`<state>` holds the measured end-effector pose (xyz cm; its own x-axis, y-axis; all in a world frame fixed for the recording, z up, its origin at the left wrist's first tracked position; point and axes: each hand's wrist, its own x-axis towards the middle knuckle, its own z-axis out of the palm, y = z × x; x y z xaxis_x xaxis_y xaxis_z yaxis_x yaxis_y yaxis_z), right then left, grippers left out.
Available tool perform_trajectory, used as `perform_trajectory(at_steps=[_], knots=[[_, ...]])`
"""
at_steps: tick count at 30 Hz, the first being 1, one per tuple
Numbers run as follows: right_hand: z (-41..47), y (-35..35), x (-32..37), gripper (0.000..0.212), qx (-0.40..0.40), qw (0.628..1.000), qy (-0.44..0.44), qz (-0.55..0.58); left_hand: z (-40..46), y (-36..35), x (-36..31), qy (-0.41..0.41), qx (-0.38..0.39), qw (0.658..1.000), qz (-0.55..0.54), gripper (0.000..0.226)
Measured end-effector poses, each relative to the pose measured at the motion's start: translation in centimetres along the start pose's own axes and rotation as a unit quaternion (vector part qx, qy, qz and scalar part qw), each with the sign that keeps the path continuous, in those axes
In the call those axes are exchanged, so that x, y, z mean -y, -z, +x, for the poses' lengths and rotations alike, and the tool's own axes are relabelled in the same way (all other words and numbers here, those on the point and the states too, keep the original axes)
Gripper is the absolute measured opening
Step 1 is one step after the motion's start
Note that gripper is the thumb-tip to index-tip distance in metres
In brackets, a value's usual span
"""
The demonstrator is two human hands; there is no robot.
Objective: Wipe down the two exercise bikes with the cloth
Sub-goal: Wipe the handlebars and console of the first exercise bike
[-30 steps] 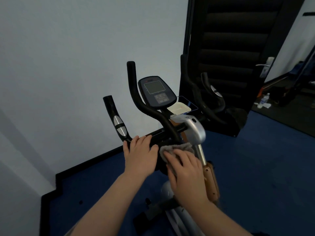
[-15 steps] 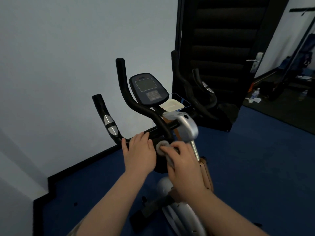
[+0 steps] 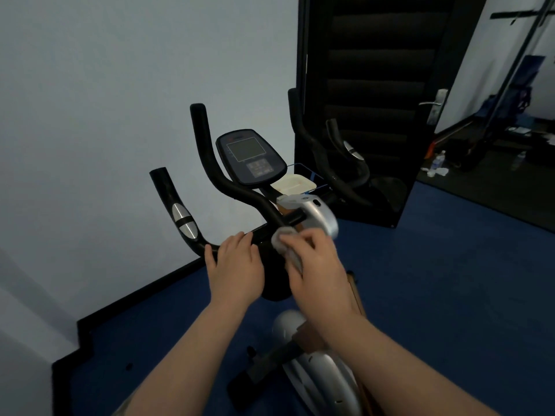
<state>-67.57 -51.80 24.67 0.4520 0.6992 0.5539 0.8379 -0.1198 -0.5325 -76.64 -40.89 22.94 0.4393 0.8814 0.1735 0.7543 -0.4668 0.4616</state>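
At the handlebar [image 3: 240, 193] junction, right hand [image 3: 315, 265] pinches the cloth [image 3: 282, 238]; rub firmly while left hand [image 3: 237, 262] curls around the bar, steadying

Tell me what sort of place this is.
Probably a small home or private gym room: an exercise bike with a console, blue floor, and an open door leading to more equipment.
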Motion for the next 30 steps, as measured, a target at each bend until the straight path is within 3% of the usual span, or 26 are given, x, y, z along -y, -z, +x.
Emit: perform_trajectory(at_steps=[2, 5, 10, 14, 18, 24, 30], knots=[[1.5, 0.0, 0.2, 0.034, 0.003, 0.999, 0.010, -0.046, 0.0, 0.0, -0.1, 0.002, -0.003, 1.000, -0.004, 0.046], [-0.8, -1.4, 0.3, 0.044, 0.081, 0.991, 0.042, -0.100, 0.0, 0.0, 0.0, 0.003, 0.006, 1.000, -0.005, 0.047], [-3.6, -1.0, -0.6, 0.039, 0.063, 0.998, -0.012, 0.023, 0.0, -0.1, 0.0, 0.008, 0.009, 1.000, -0.005, 0.047], [1.2, 0.8, -1.0, 0.034, -0.045, 0.994, -0.062, 0.073, 0.1, -0.2, 0.0, 0.004, 0.000, 1.000, -0.001, 0.047], [2.5, -0.4, -0.7, 0.030, 0.075, 0.986, -0.134, 0.069, 0.0, -0.2, -0.1, 0.008, -0.002, 1.000, -0.003, 0.047], [-2.1, -1.5, -1.3, 0.030, 0.037, 0.956, -0.192, 0.217, 0.0, -0.5, 0.1, 0.007, -0.010, 1.000, -0.001, 0.047], [0.2, -1.3, -1.7, 0.019, 0.060, 0.974, -0.171, 0.134, 0.3, -0.5, 0.1, 0.007, -0.012, 1.000, -0.006, 0.047]])
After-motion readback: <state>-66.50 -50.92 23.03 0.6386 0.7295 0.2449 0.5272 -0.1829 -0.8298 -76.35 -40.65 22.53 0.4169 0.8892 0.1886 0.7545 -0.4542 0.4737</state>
